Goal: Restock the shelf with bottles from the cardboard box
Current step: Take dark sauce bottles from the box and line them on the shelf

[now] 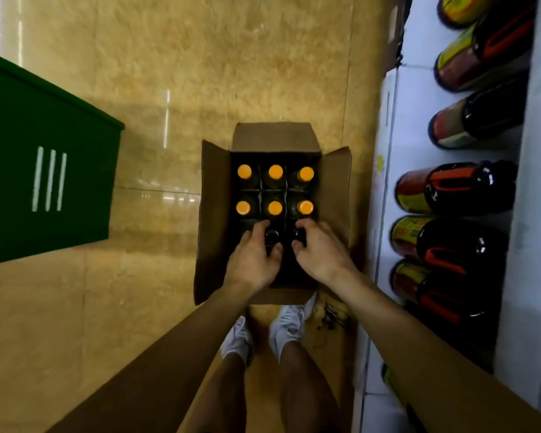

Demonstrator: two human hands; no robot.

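An open cardboard box stands on the floor in front of my feet. Inside it, several dark bottles with orange caps stand upright in divider cells. Both hands reach into the row nearest me. My left hand curls around the dark top of a bottle in the middle cell. My right hand curls around the dark top of a bottle in the right cell. At the right, a white shelf holds dark bottles with red and yellow labels.
A green bin or cabinet stands on the floor at the left. The floor is glossy tan tile. My white shoes sit just behind the box. The shelf's white edge runs close along the box's right flap.
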